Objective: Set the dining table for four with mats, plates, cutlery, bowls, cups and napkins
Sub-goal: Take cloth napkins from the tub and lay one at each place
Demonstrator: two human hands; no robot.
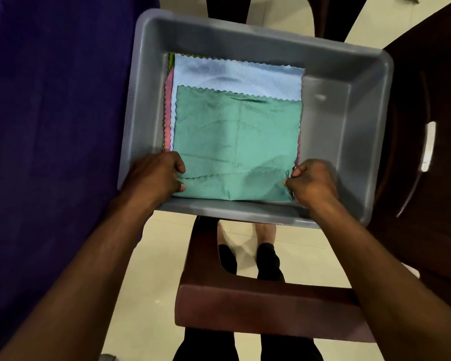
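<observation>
A grey plastic tub (344, 126) sits in front of me on a dark red chair. Inside lies a stack of cloth napkins with zigzag edges. A green napkin (235, 142) is on top, a light blue napkin (235, 74) lies under it, and pink and yellow-green edges show at the left. My left hand (156, 175) pinches the green napkin's near left corner. My right hand (310, 181) pinches its near right corner. The near edge of the green napkin is folded up between my hands.
A table with a purple cloth (50, 126) fills the left side. A dark red chair back (258, 308) is below the tub, and another dark chair (427, 152) stands at the right. My legs and a tiled floor (146, 269) show underneath.
</observation>
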